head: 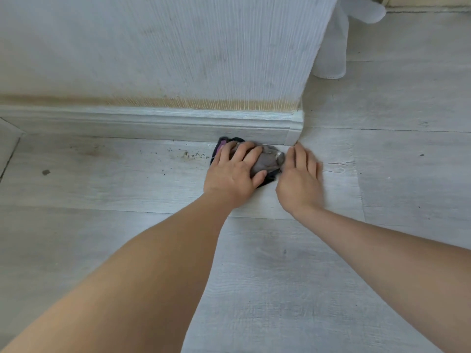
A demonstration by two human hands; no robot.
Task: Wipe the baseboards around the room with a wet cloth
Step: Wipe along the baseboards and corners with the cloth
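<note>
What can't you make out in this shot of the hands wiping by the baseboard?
- Head view: most of the crumpled grey and purple cloth lies under the left hand, so its full shape is hidden.
- The right hand is blurred; whether it touches the cloth is unclear.
- The white moulded baseboard runs off the left edge.
- The dark specks on the floor are too small to identify.

The left hand (233,171) grips a grey cloth (267,160) against the baseboard (153,123); the right hand (300,179) rests beside it.

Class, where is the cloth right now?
In the head view, the cloth lies on the floor against the baseboard near its right corner, under the left hand.
</note>
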